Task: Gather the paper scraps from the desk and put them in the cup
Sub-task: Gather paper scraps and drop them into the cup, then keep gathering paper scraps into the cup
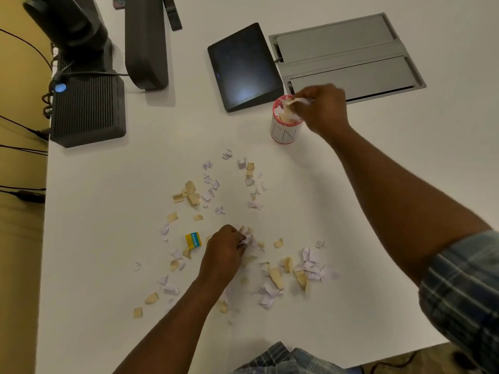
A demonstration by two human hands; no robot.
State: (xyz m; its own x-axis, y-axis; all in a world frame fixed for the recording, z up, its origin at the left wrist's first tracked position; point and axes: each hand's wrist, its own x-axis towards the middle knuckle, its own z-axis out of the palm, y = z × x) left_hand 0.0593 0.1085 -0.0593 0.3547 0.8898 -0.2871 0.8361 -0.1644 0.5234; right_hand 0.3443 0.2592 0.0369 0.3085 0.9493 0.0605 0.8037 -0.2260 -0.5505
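Observation:
Several white and tan paper scraps [275, 276] lie scattered over the middle of the white desk [108, 184]. A white cup [285, 132] with a red rim stands beyond them, with scraps inside it. My right hand [321, 109] is at the cup's mouth, its fingers pinching a bunch of scraps over the rim. My left hand [224, 252] is down on the desk among the scraps, fingers curled round a small clump of white pieces. A yellow and blue scrap [194, 240] lies just left of that hand.
A dark tablet-like screen [243, 68] sits left of the cup, and a grey cable hatch [348, 55] lies behind it. Black devices [86, 103] and a dark stand [145, 41] occupy the far left. Cables hang off the left edge.

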